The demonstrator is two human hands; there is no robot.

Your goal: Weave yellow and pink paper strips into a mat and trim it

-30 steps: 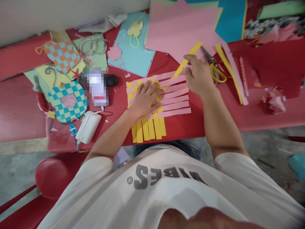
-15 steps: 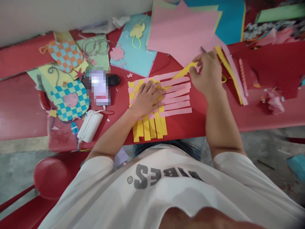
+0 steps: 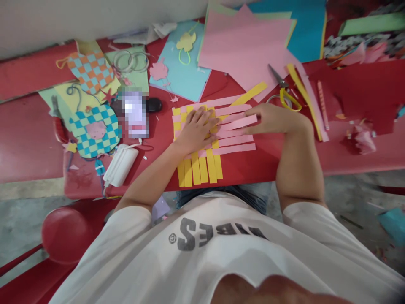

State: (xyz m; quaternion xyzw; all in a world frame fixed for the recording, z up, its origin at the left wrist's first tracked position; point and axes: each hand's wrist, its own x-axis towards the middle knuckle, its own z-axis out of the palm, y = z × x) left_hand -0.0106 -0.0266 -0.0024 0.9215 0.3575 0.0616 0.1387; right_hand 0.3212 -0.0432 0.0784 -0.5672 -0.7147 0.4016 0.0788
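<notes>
Head view: nearest the person's body, the yellow tails [image 3: 196, 169] of a half-woven paper mat [image 3: 177, 118] are spread toward the worktop [image 3: 249, 172] edge, and directly beyond them the mat's pink and yellow checks are covered by the left hand [image 3: 196, 131], its grip flat and unclosed, palm down with fingers parted. To the right of that hand, long pink strips [image 3: 238, 148] are fanned out, and the end of one is slightly raised at the fingers of the right hand [image 3: 274, 118]; it cannot be told whether this grip is closed on it. Just beyond those fingers, a yellow strip [image 3: 251, 93] is laid slantwise, one end tucked among the pink ones. The red worktop is crowded: at the left, a white power bank [image 3: 120, 164] is set near the edge, followed farther back by a phone [image 3: 135, 114], a teal checked piece [image 3: 109, 126] and an orange checked piece [image 3: 91, 71]. Beyond the right hand, yellow-handled scissors [image 3: 284, 89] are left with open space around the blades' tip, near a pair of spare strips [image 3: 307, 105]. Farther off, a light blue sheet [image 3: 188, 80] and large pink sheets [image 3: 240, 46] are spread. Around the worktop, a red stool [image 3: 65, 234] is seen on grey floor [image 3: 19, 217], and the far side is bounded by a pale wall [image 3: 95, 19].
</notes>
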